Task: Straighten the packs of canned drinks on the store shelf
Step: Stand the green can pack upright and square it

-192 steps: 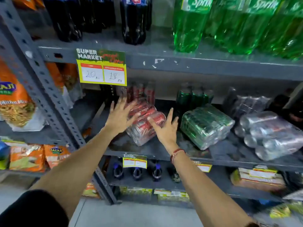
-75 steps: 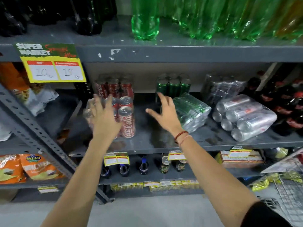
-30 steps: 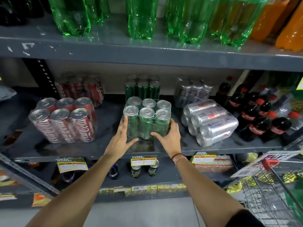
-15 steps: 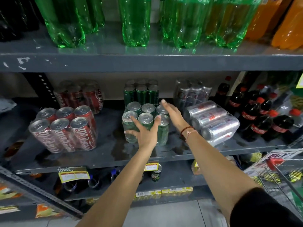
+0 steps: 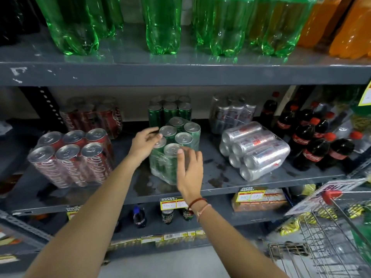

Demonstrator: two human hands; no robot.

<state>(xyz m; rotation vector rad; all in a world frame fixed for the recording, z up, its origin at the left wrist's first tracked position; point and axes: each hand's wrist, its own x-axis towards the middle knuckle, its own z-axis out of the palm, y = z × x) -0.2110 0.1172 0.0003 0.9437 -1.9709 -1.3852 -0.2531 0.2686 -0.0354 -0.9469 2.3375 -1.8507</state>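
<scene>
A shrink-wrapped pack of green cans (image 5: 163,169) stands upright in the middle of the grey shelf (image 5: 128,190), turned at an angle to the shelf edge. My left hand (image 5: 143,147) grips its left upper side, fingers curled at the can tops. On its front right face lies my right hand (image 5: 189,170) with the fingers spread. To the left a red cola can pack (image 5: 70,157) stands upright. A silver can pack (image 5: 255,149) lies on its side to the right.
Upright red (image 5: 92,115), green (image 5: 169,111) and silver (image 5: 230,113) packs stand at the back of the shelf. Small cola bottles (image 5: 313,145) crowd the right end. Large green bottles (image 5: 162,27) fill the shelf above. A wire cart (image 5: 331,237) stands at lower right.
The red pack and then the green pack went from lying to upright. In the last second my hands shifted around the green pack and it turned to a diagonal.
</scene>
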